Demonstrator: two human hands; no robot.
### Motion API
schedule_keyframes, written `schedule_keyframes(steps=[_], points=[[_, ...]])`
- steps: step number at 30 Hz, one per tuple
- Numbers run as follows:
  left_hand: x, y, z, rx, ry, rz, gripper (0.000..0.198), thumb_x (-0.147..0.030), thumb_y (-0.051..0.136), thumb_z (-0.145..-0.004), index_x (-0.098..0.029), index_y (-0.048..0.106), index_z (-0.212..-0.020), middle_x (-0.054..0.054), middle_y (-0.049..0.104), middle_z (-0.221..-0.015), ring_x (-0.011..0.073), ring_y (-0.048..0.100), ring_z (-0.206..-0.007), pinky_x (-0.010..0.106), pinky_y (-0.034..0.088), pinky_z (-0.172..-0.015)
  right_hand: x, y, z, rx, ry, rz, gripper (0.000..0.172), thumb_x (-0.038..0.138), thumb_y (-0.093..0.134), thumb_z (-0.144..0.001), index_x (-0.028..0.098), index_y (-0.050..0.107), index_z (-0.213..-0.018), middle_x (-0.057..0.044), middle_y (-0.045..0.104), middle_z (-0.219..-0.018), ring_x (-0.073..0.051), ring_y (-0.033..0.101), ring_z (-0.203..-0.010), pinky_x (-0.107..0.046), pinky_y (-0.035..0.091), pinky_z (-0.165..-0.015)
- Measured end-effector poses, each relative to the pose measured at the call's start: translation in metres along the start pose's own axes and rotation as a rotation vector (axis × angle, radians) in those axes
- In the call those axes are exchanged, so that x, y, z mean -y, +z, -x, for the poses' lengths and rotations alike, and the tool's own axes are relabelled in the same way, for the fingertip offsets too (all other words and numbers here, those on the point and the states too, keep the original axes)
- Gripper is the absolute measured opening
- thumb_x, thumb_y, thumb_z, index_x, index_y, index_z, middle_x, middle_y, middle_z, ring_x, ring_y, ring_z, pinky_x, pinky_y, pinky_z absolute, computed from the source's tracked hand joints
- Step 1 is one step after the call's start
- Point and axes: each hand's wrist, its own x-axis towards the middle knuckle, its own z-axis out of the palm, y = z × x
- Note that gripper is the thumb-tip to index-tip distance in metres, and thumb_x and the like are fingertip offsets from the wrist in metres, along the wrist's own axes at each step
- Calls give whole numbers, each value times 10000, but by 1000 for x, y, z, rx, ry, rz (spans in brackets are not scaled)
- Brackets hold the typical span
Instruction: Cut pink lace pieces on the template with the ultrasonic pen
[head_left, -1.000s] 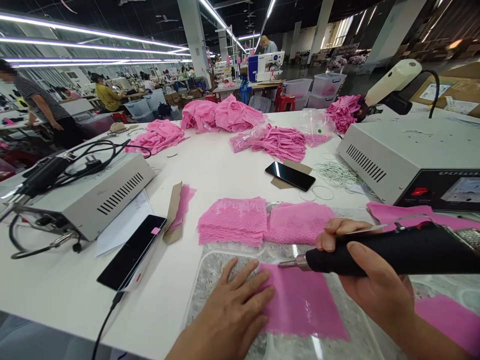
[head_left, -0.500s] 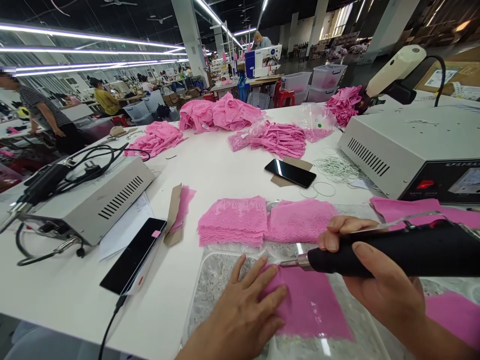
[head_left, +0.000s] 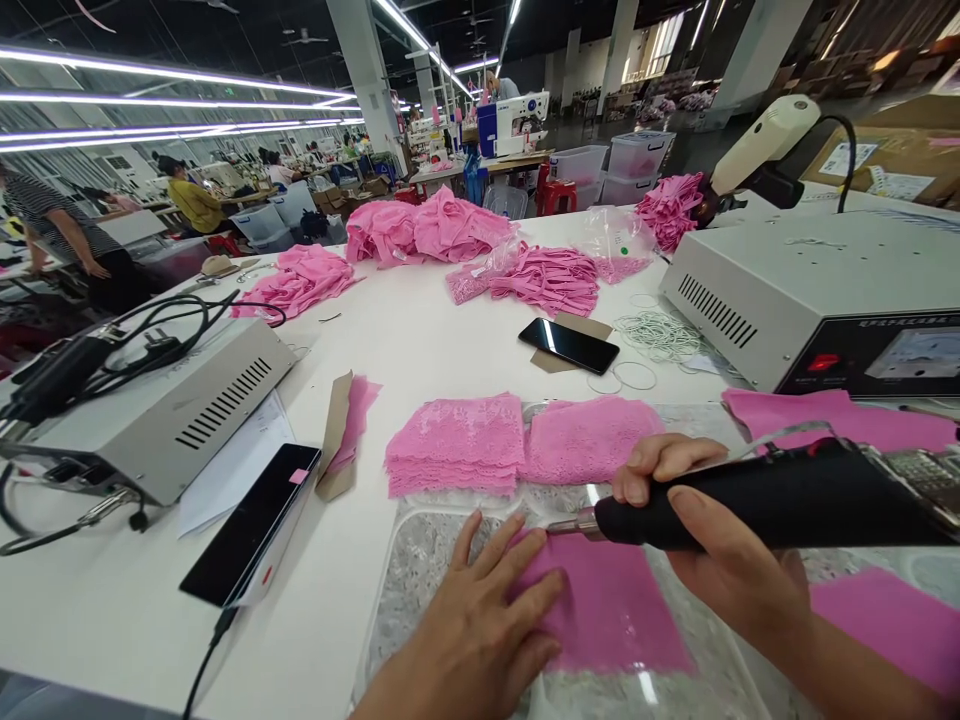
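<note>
My right hand (head_left: 720, 520) is wrapped round a black handheld ultrasonic welder (head_left: 757, 500) with a metal tip. That tip touches the upper left corner of a flat pink fabric piece (head_left: 615, 610), close by my left fingertips. Fingers spread, my left hand (head_left: 487, 610) lies on the left edge of the same piece. Underneath is a clear plastic sheet or tray (head_left: 420, 560) with a speckled look. Just beyond it sit a stack of pink lace pieces (head_left: 454, 445) and a second pink stack (head_left: 589, 440).
Grey control boxes stand left (head_left: 150, 410) and right (head_left: 825, 290), with cables. A tablet (head_left: 251, 525) lies at left, a phone (head_left: 568, 345) farther back. Pink fabric heaps (head_left: 427, 228) and a cream heat gun (head_left: 765, 145) are behind. Co-workers are in the background.
The view has shifted slightly, so most things appear a little farther left. The welder tip remains at the fabric's upper left corner, and both hands keep nearly the same pose.
</note>
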Motion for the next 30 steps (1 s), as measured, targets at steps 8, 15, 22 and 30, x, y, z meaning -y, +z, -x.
schedule_keyframes(steps=[8,15,22,30], points=[[1,-2,0,1,10,2,409,-262,570,-917,-224,529,-1322,107,536,-1405,323,389,-1387,618,284,-1122,18,-12,-8,-117,22,-78,127,326,764,-746,233,678,-759,-3,553,-780,-131,570,-615,-289,547,-587],[2,0,1,-34,2,32,409,-253,578,-910,-232,537,-1316,104,536,-1405,311,384,-1392,604,246,-1145,16,-16,-5,-119,43,-59,124,326,757,-741,232,677,-755,-8,552,-765,-137,566,-598,-291,540,-555],[2,1,1,-22,9,18,404,-265,566,-922,-228,532,-1322,102,524,-1417,326,376,-1394,632,285,-1117,12,-15,-5,-97,43,-46,135,329,763,-753,229,674,-763,-6,553,-769,-134,575,-608,-280,550,-576],[3,2,3,-38,18,14,419,-251,580,-911,-232,528,-1327,103,523,-1419,319,367,-1401,630,271,-1126,13,-16,-6,-117,31,-35,142,333,769,-738,228,675,-748,-9,550,-761,-141,579,-603,-290,554,-576]])
